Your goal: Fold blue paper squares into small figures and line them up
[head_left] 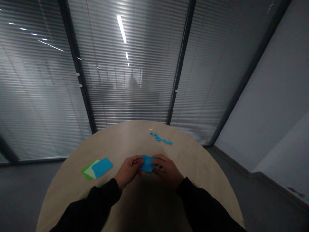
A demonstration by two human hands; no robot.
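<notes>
Between my two hands a small blue piece of paper (147, 163) is held up near the front middle of the table. My left hand (129, 169) pinches its left edge, thumb toward me. On the other side, my right hand (167, 169) grips the right edge with fingers curled over it. Whether the paper is a single sheet or folded, I cannot tell. Farther off, several small blue folded paper shapes (158, 138) lie in a loose slanting cluster, with a yellow paper shape (151, 130) at its far end.
Left of my hands lies a pile of paper: a blue stack (102, 167) over pale green paper (90, 172) and brighter green paper (85, 169). The round wooden table (193, 167) ends close to a glass wall with blinds (135, 103). A white wall (272, 106) stands at right.
</notes>
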